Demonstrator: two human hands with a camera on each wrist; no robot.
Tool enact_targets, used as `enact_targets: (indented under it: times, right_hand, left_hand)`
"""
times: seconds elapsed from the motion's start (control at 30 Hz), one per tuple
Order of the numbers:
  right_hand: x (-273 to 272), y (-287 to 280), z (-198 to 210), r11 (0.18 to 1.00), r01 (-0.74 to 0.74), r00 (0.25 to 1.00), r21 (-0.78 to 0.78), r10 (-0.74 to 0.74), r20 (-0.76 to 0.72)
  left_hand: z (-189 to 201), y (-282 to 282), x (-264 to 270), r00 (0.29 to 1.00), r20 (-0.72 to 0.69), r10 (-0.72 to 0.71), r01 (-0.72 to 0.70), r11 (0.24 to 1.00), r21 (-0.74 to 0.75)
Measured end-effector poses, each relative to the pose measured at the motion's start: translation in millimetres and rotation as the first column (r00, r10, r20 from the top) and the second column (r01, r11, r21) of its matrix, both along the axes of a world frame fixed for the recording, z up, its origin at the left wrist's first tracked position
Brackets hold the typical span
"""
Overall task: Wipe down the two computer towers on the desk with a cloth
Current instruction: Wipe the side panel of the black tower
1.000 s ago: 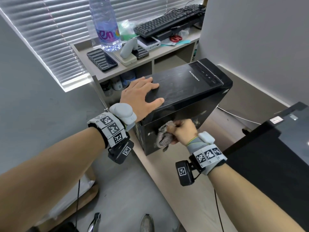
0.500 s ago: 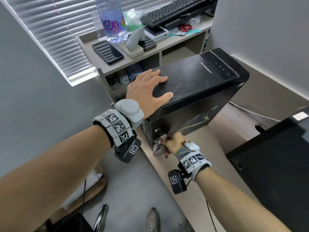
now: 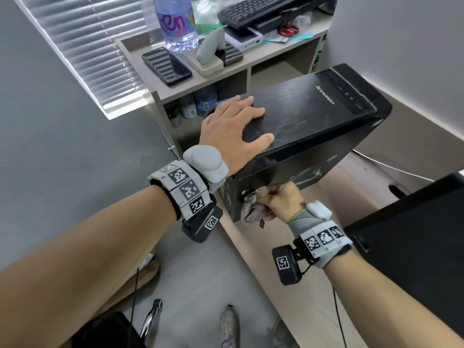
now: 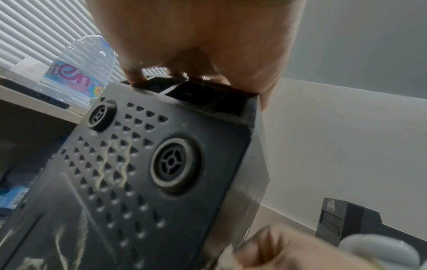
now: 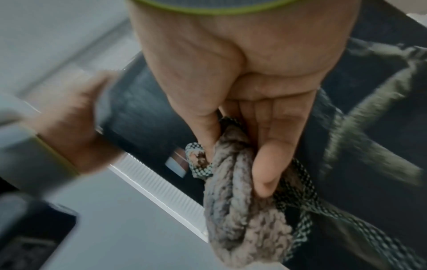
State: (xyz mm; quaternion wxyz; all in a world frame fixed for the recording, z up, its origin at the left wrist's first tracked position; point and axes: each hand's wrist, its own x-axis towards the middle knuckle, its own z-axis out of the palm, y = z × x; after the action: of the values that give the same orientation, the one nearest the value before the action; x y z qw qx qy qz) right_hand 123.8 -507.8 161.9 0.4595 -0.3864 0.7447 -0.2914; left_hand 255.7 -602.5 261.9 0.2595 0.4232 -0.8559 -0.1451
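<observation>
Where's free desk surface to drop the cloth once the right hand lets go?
Bare desk runs toward the camera between the tilted tower and the second tower, under the right hand gripping the cloth. More lies behind, around the white cable. The shelf top is crowded: phone, bottle, keyboard.

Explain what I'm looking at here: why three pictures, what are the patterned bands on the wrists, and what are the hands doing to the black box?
No machine: a person wears a head camera and one camera on each wrist; the bands carry tracking markers. The head view looks down at a black computer tower tipped on a desk. The left hand rests flat on its upper face, steadying it. The right hand grips a bunched grey cloth against its side. The left wrist view shows the dusty vented underside, the right wrist view the cloth. A second tower waits alongside.
</observation>
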Motion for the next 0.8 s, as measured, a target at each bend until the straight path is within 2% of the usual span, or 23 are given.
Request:
enact_targets:
  times: [0.1, 0.17, 0.4, 0.5, 0.63, 0.73, 0.8]
  right_hand:
    - [-8, 4, 21, 0.995, 0.041, 0.998, -0.091, -0.037, 0.04]
    - [-6, 3, 14, 0.995, 0.047, 0.998, -0.091, -0.042, 0.055]
    - [42, -9, -76, 0.989, -0.024, 0.989, 0.145, 0.003, 0.145]
    - [40, -12, -89, 0.984, 0.009, 0.993, 0.179, -0.03, 0.116]
    - [28, -7, -61, 0.995, 0.016, 0.997, 0.093, -0.023, 0.074]
    - [22, 0, -32, 0.999, 0.037, 0.986, -0.025, -0.033, 0.163]
    - [19, -1, -30, 0.997, 0.059, 0.981, -0.046, -0.049, 0.19]
  left_hand:
    - [0, -2, -1, 1.0, 0.004, 0.0, 0.0, 1.0, -0.005]
    - [1, -3, -1, 1.0, 0.004, 0.002, -0.002, 1.0, -0.004]
    - [-6, -4, 0, 1.0, -0.009, -0.006, 0.006, 1.0, -0.003]
    - [-5, -3, 2, 0.999, -0.029, -0.015, 0.014, 1.0, -0.021]
    - [-5, -2, 2, 0.999, -0.032, -0.021, 0.02, 1.0, -0.019]
    - [-4, -3, 1, 0.999, -0.036, -0.014, 0.013, 1.0, -0.014]
    - [-3, -4, 0, 1.0, -0.026, -0.007, 0.007, 1.0, -0.011]
